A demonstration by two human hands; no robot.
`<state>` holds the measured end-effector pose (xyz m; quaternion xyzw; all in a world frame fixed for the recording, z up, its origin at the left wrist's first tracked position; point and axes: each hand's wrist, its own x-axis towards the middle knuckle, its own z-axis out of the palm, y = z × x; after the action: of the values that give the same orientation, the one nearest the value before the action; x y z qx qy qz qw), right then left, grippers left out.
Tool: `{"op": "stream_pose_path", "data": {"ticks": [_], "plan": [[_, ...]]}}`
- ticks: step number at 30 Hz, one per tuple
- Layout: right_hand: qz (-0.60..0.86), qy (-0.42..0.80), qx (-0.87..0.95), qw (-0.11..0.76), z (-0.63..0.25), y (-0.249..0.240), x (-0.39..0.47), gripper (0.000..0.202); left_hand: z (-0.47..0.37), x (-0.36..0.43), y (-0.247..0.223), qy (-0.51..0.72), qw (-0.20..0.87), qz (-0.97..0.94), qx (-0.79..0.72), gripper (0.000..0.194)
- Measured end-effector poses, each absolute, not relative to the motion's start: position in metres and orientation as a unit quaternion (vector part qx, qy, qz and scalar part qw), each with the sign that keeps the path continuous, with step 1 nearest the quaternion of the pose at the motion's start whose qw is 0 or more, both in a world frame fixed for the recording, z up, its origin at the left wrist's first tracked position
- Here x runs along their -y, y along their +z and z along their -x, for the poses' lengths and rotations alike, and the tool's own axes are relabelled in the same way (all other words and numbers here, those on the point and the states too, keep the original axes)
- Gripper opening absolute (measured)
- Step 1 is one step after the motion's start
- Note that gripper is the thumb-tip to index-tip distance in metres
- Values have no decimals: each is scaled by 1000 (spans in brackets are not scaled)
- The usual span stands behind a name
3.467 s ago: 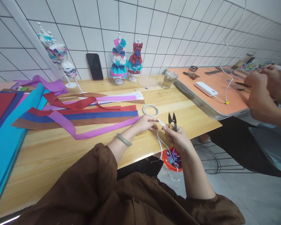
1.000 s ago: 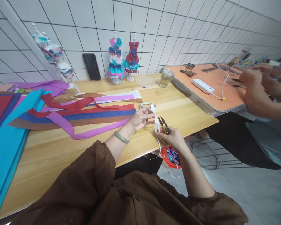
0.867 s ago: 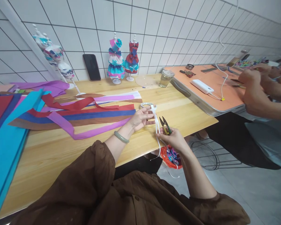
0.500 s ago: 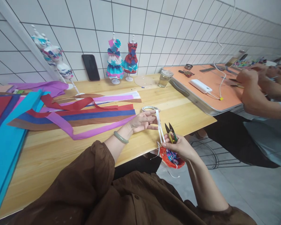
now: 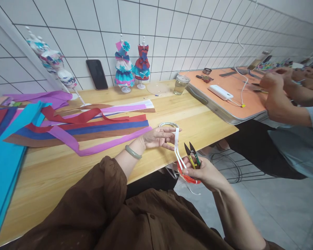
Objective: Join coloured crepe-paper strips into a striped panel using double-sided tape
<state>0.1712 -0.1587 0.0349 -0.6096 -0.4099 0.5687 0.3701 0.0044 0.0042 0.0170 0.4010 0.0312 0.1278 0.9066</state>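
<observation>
White strip (image 5: 176, 137) was held up between two hands, just in front of the tape roll (image 5: 168, 123). Its upper end was pinched by the left hand (image 5: 160, 137), right beside the roll; its two lower lengths were gripped, farther from the roll, by the right hand (image 5: 202, 172), in which snips (image 5: 193, 150) were also held, blades parted. Left of the roll, coloured fabric strips (image 5: 106, 128) were laid out; beyond it, dressed miniature mannequins (image 5: 124, 69) and a glass (image 5: 181, 87) were seen.
</observation>
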Motion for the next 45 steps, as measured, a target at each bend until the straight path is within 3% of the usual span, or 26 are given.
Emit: {"op": "stream_pose_path", "data": {"ticks": [4,11,18,31,45], "plan": [[605,575,419,359,-171,30,161,35,-5,-5,15,102,909,-402,-30,43],[633,477,453,409,-175,-10,153,37,-8,-5,12,124,898,-418,-60,35],[637,432,484,416,-172,-32,155,35,-10,-5,6,101,891,-434,-89,40],[627,412,399,527,-161,-64,150,39,-12,-4,1,130,874,-448,-135,41],[668,365,406,506,-179,-79,165,39,-10,0,2,140,875,-443,-141,40]]}}
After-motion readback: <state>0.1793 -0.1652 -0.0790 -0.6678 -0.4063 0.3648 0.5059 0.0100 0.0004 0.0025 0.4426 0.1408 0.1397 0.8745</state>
